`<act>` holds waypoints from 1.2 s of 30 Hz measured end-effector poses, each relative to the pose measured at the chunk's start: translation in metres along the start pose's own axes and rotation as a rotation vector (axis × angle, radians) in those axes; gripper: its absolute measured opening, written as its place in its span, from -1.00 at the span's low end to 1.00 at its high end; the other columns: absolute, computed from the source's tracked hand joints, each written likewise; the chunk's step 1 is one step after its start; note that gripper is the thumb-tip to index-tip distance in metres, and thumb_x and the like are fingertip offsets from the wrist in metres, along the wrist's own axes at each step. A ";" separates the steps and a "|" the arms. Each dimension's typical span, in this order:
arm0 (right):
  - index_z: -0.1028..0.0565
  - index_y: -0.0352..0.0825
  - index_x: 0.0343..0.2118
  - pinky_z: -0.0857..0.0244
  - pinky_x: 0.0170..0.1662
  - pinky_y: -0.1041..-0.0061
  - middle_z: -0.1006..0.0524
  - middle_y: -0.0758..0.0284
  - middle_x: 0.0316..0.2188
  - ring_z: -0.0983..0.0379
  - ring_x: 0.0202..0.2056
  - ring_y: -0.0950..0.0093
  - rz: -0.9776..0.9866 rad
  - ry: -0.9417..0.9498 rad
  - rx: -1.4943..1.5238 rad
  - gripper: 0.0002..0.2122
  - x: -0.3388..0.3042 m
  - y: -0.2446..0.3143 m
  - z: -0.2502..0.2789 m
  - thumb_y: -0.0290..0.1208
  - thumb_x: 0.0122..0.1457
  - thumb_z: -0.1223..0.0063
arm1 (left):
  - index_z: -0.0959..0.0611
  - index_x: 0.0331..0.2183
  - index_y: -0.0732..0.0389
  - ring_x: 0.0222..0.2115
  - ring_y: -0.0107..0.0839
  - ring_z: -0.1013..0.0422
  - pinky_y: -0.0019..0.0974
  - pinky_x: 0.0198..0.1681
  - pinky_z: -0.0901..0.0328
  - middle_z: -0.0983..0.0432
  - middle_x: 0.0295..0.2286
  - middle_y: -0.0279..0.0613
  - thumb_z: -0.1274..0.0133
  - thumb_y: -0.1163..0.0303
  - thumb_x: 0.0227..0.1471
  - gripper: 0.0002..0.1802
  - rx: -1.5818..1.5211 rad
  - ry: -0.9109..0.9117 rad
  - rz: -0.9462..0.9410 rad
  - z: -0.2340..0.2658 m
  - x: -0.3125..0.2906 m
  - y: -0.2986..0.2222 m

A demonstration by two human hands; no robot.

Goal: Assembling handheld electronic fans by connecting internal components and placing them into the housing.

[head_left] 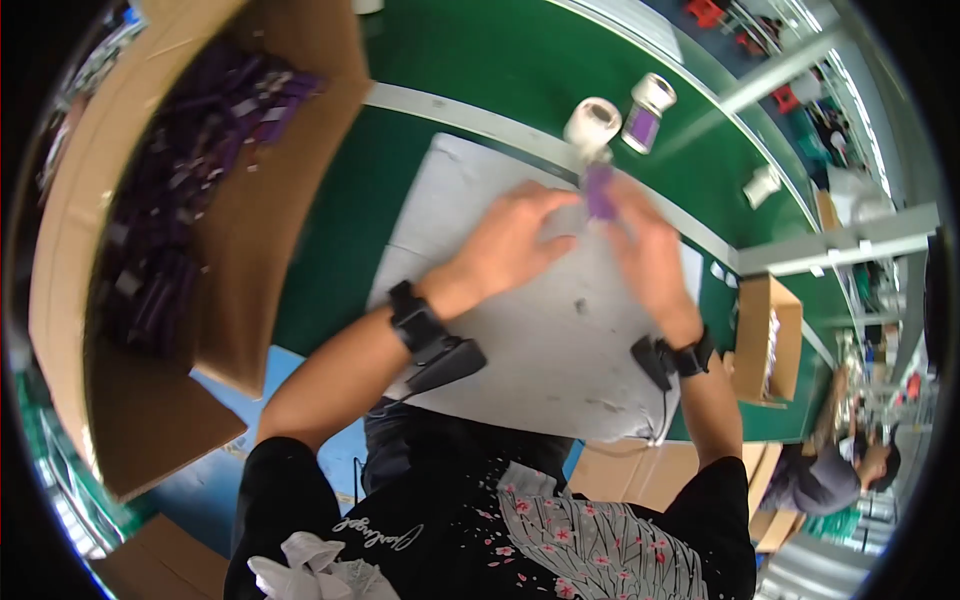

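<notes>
A small purple block-shaped piece, smeared by motion, is in my right hand, between thumb and fingers, over the far part of the grey-white mat. My left hand is open beside it, index finger stretched toward the piece and thumb spread apart. Whether that fingertip touches it I cannot tell. Just beyond the piece stands a white roll. Another white roll lies to its right, with a purple-and-white item against its near side.
A large cardboard box on the left holds many purple pieces. At right stands a smaller open carton. A pale rail crosses the green table. Another person is at the far right.
</notes>
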State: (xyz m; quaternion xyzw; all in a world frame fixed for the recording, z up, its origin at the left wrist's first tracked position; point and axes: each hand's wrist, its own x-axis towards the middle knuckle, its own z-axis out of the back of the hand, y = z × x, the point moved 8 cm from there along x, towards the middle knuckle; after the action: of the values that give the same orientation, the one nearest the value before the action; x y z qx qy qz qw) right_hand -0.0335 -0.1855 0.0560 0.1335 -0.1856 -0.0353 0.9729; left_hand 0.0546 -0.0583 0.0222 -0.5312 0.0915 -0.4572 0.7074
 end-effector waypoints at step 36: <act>-0.56 -0.29 -0.23 -0.38 -0.15 0.33 -0.51 0.14 -0.23 -0.46 -0.19 0.19 0.663 0.364 0.073 -0.67 0.203 0.246 -0.165 -0.28 -0.08 -0.25 | -0.56 -0.15 0.19 -0.15 -0.03 -0.41 -0.10 -0.11 -0.33 -0.46 -0.12 -0.02 -0.10 0.27 0.00 -0.65 -0.330 -0.087 -0.415 -0.041 0.006 0.007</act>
State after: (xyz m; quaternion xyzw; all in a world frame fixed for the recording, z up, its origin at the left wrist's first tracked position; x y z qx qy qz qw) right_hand 0.2213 0.0682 0.0467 0.1049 -0.0442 0.3126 0.9430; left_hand 0.0363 -0.0897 0.0015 -0.6658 0.0236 -0.5479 0.5058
